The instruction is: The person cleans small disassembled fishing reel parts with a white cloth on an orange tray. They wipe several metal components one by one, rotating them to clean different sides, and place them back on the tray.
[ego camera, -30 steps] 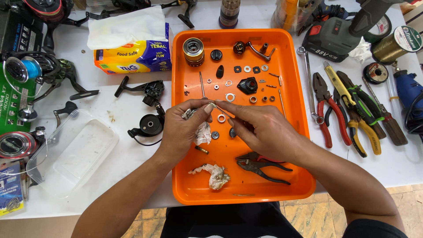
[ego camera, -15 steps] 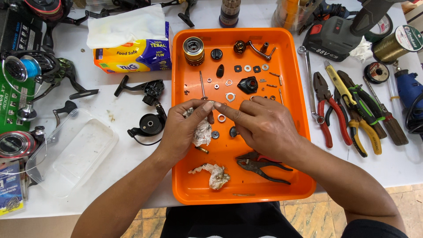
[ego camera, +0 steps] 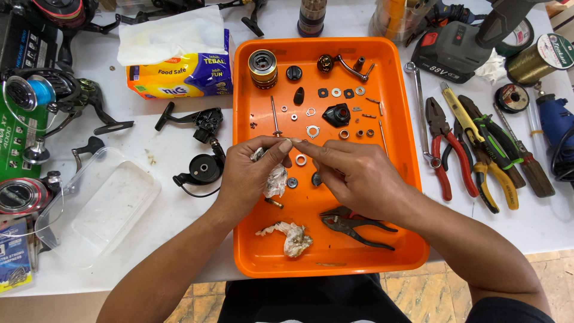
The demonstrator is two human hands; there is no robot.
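Both hands are held together above the middle of an orange plastic tray (ego camera: 245, 179), whose raised rim keeps loose parts from rolling off the white table (ego camera: 179, 209). The left hand (ego camera: 251, 173) is closed around a crumpled white tissue (ego camera: 275, 179), soft and stained grey, with thumb and forefinger pinched on one end of a small slender metal part (ego camera: 291, 141). The right hand (ego camera: 353, 173) meets it fingertip to fingertip and pinches the other end, so the part is clamped between the two hands just above the tray floor; its exact shape is too small to tell.

Small parts are laid out apart from one another in the upper half of the tray: flat steel washers (ego camera: 335, 93), a thin steel shaft (ego camera: 274, 115), a ribbed gold-and-black spool (ego camera: 262, 69), a black moulded cap (ego camera: 336, 115) and a chromed crank handle (ego camera: 350, 67). Near the front rim lie dark locking pliers (ego camera: 353, 224) and a second soiled tissue wad (ego camera: 290, 235), both within reach of the hands.

Left of the tray, a black reel body (ego camera: 202, 170) and a clear plastic lid (ego camera: 98, 206) rest on the table. To the right, red-handled pliers (ego camera: 441, 149) and yellow-handled pliers (ego camera: 487, 173) are set side by side.
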